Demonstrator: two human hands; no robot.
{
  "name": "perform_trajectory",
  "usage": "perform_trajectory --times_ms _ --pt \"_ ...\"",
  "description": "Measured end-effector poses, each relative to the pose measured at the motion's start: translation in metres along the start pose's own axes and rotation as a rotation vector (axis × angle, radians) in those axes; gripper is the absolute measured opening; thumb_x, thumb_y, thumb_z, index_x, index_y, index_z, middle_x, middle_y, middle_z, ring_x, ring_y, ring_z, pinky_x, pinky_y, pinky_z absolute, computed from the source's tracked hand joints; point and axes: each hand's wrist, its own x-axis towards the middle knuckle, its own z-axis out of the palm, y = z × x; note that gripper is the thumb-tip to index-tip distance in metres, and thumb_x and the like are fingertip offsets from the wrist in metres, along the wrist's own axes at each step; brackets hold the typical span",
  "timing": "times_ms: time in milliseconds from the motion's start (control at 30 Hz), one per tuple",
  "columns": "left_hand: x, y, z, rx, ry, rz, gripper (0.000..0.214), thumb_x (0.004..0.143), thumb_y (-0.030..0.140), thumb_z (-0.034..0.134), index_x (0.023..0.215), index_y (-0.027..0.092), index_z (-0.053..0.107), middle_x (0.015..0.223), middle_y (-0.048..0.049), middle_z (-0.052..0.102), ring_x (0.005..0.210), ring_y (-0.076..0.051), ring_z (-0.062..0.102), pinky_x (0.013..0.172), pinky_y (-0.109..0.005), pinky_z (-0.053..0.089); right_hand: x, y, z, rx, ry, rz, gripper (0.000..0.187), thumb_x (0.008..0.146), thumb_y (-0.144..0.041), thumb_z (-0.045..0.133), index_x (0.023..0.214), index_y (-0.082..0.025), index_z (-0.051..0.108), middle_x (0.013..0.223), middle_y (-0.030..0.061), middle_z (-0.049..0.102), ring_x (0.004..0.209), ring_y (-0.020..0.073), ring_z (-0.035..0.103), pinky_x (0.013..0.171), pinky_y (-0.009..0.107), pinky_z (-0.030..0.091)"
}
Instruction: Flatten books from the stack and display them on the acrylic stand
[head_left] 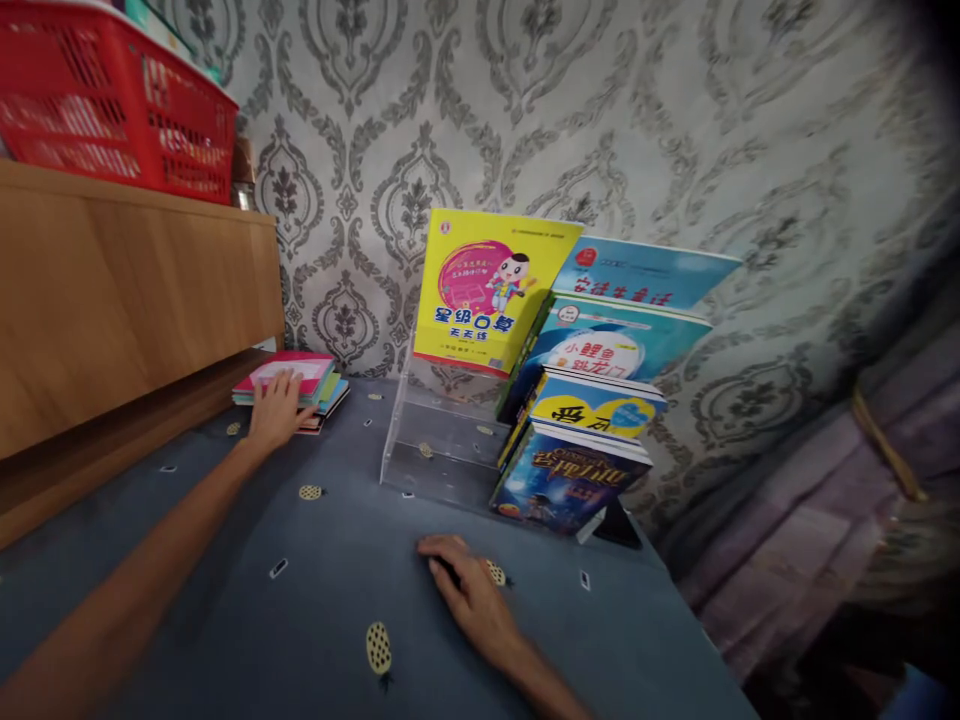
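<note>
My left hand [276, 408] rests on a small stack of books at the left, fingers laid over the pink cover of the top book [315, 372], thumb out at the stack's near side. On the dark cloth in front, my right hand [469, 595] lies with fingers slightly curled and a gap between thumb and forefinger, holding nothing. Beyond it stands a clear stepped book rack [442, 470]. A yellow workbook [487, 290] leans at its back left. Its right side holds a pale blue book [637, 268], a teal book [622, 340], a yellow-and-blue book [600, 405] and a dark blue book [562, 485].
A wooden shelf unit [135, 290] borders the left, with a red plastic basket [180, 130] on top. A flat black object [619, 525] lies beside the rack. The patterned cloth [330, 600] covers the table, whose right edge faces a curtain [795, 480]. Patterned wallpaper [345, 230] is behind.
</note>
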Motion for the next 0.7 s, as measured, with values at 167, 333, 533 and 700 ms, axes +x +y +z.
perform_trajectory --times_ms 167,333,533,700 --pt "0.018 -0.017 0.003 0.175 -0.204 -0.044 0.078 0.091 0.068 0.041 0.143 0.01 0.049 0.145 -0.0284 0.053 0.146 -0.046 0.032 0.109 -0.078 0.014 0.0 0.001 0.001 0.009 0.018 -0.036 0.026 0.1 -0.027 0.047 0.113 -0.026 0.07 0.114 0.0092 0.073 0.113 0.0247 0.067 0.099 0.048 0.055" --pt "0.013 -0.023 -0.002 0.246 -0.235 0.027 0.073 0.09 0.064 0.05 0.142 0.013 0.051 0.145 -0.027 0.053 0.14 -0.045 0.042 0.11 -0.074 0.02 0.001 -0.003 0.0 0.008 0.016 -0.057 0.025 0.099 -0.024 0.048 0.111 -0.027 0.069 0.112 0.0089 0.074 0.112 0.0247 0.067 0.1 0.049 0.054" --pt "0.008 -0.031 -0.016 0.261 -0.243 0.157 0.045 0.098 0.042 0.045 0.127 0.014 0.062 0.132 -0.0214 0.065 0.125 -0.037 0.058 0.105 -0.055 0.039 0.002 -0.005 -0.001 0.007 0.021 -0.08 0.024 0.099 -0.021 0.048 0.111 -0.026 0.068 0.111 0.0083 0.074 0.112 0.0239 0.067 0.099 0.046 0.055" --pt "0.001 -0.022 -0.025 0.26 -0.239 0.229 0.041 0.101 0.039 0.037 0.116 0.016 0.067 0.118 -0.0162 0.073 0.115 -0.032 0.064 0.099 -0.045 0.044 0.0 0.006 0.004 -0.021 0.026 -0.138 0.023 0.1 -0.018 0.047 0.111 -0.022 0.067 0.113 0.0104 0.073 0.113 0.0229 0.065 0.1 0.045 0.054"
